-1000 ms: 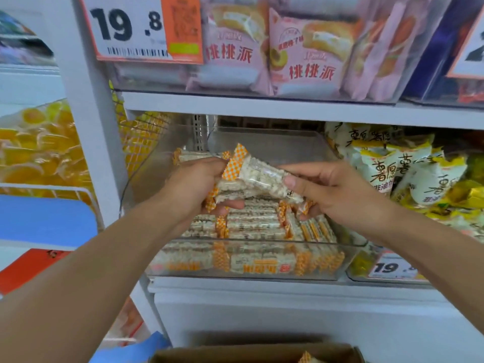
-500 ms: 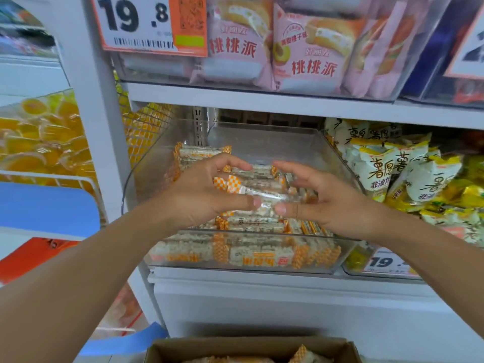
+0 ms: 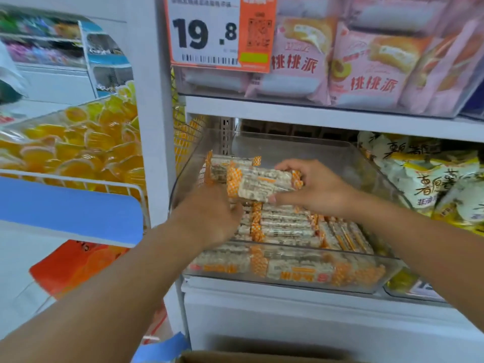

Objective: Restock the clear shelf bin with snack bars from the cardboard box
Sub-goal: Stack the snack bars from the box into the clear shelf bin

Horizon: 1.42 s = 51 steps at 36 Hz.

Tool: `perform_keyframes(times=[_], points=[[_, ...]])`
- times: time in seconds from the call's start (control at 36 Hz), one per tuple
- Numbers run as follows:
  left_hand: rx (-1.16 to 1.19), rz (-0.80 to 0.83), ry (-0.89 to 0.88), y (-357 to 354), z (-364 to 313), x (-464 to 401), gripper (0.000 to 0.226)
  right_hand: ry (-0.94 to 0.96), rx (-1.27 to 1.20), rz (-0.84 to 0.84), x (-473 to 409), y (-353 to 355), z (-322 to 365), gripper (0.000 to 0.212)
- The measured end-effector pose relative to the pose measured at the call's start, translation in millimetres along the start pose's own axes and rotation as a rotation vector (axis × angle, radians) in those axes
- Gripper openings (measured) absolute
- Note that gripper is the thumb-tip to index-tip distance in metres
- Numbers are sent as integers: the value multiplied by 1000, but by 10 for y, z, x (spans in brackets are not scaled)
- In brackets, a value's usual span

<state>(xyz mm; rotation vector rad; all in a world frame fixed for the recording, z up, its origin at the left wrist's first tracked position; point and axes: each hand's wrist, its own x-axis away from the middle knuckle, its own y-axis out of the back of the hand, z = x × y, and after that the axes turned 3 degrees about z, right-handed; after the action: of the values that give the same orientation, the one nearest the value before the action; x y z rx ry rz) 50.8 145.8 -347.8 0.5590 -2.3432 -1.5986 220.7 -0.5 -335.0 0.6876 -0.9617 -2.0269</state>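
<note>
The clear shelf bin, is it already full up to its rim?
No, the clear shelf bin shows bare rear wall above the snack bars.

A price tag reading 19.8 hangs on the upper shelf, beside pink cake packs; yellow-and-white snack bags fill the right; orange jelly cups heap in a wire basket left.

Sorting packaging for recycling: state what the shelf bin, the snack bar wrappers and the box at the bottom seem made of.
Shelf bin: clear rigid plastic, glossy; bars show through its front wall.
Snack bar wrappers: thin shiny film, probably plastic, transparent in the middle with orange checked crimped ends.
Box: brown matte cardboard by its look; only the top edge shows.
</note>
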Motion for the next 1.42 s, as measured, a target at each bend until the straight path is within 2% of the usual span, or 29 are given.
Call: perform_keyframes(times=[0.14,0.25,0.31,0.39,0.44,0.47,0.53,0.56,0.61,0.64,0.69,0.72,0.86,1.03,1.14,1.22,1.28,1.42], points=[[-103,-67,140,-36,-139,48,31,5,80,86,-537,-313,167,75],[-134,-102,87,-44,-80,-3,32,19,312,18,-671,-529,163,76],[-131,-75,83,-46,-48,-27,40,37,432,26,-670,-575,154,78],[-98,23,104,-57,-44,-67,43,56,461,223,-698,-600,165,85],[-54,65,121,-48,-67,-67,26,56,450,307,-740,-627,189,85],[-27,80,132,-38,-76,-63,21,59,454,318,-753,-638,210,84],[-4,104,135,-46,-79,-69,36,73,482,320,-782,-667,255,79],[-10,117,125,-51,-85,-78,37,80,520,318,-786,-674,281,77],[-27,116,122,-71,-83,-100,17,105,656,301,-803,-676,306,74],[-53,117,134,-76,-72,-110,21,122,741,294,-812,-663,313,73],[-103,116,144,-99,-55,-121,42,167,878,287,-830,-615,315,72],[-121,98,147,-124,-37,-141,43,195,908,279,-832,-591,319,71],[-76,81,135,-129,-30,-126,31,184,860,239,-811,-684,312,72],[-45,97,98,-74,-35,-87,42,54,773,263,-778,-759,449,79],[-83,33,75,-39,-56,-52,27,2,693,265,-809,-707,444,87],[-93,-17,66,-30,-53,-19,22,21,598,213,-632,-542,512,79],[-129,-34,50,-10,-49,6,27,60,493,98,-346,-375,587,71],[-252,-202,-91,37,-44,192,36,239,136,-472,818,-276,551,34]])
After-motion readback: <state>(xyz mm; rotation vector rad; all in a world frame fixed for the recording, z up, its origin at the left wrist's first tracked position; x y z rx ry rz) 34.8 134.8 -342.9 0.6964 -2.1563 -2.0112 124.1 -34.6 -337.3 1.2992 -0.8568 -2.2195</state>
